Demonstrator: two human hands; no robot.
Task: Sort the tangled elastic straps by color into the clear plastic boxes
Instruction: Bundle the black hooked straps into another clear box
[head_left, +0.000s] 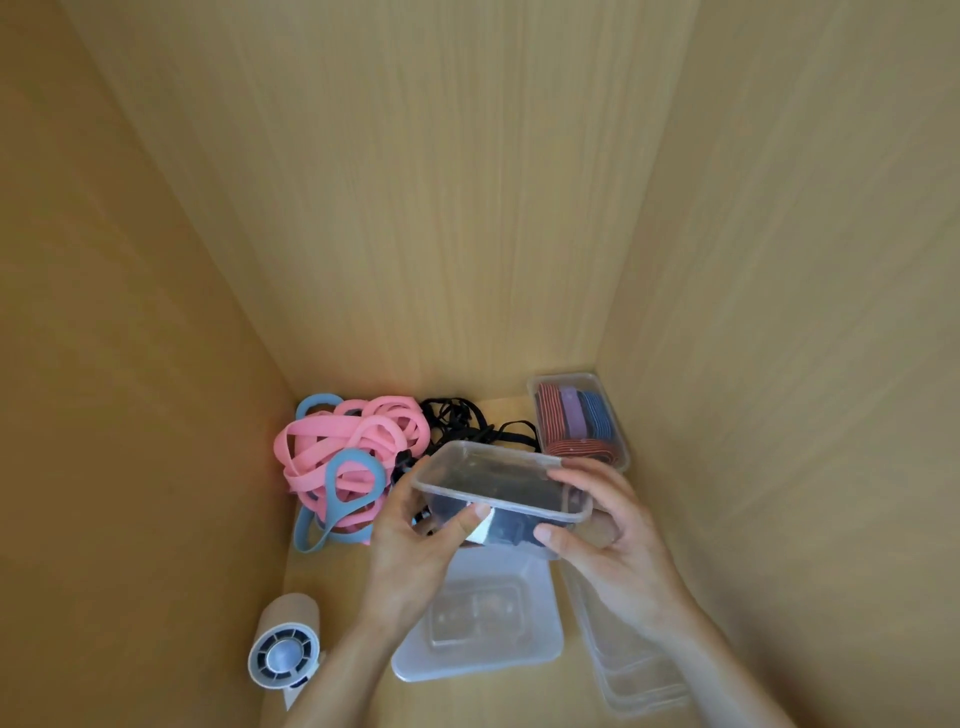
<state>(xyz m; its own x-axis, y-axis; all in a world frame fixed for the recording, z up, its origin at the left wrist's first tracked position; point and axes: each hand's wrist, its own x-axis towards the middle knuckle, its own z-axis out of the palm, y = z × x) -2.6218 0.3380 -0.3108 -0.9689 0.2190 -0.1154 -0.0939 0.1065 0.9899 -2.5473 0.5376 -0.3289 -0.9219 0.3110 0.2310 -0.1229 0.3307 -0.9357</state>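
A clear plastic box (498, 467) with dark straps inside is lifted off the wooden surface and tilted. My left hand (415, 545) grips its left end, thumb on the near wall. My right hand (613, 540) grips its right end, fingers curled over the rim. Behind it lies a tangle of pink straps (348, 441) with light blue straps (353, 488) woven in, and a bunch of thin black straps (467, 415). In the back right corner stands a second clear box (621, 447) holding folded red, purple and blue striped straps.
A clear lid (483, 623) lies upside down under my hands. Stacked clear lids or boxes (634, 670) sit at the right. A small white fan (285, 649) lies at the front left. Wooden walls close in on the left, back and right.
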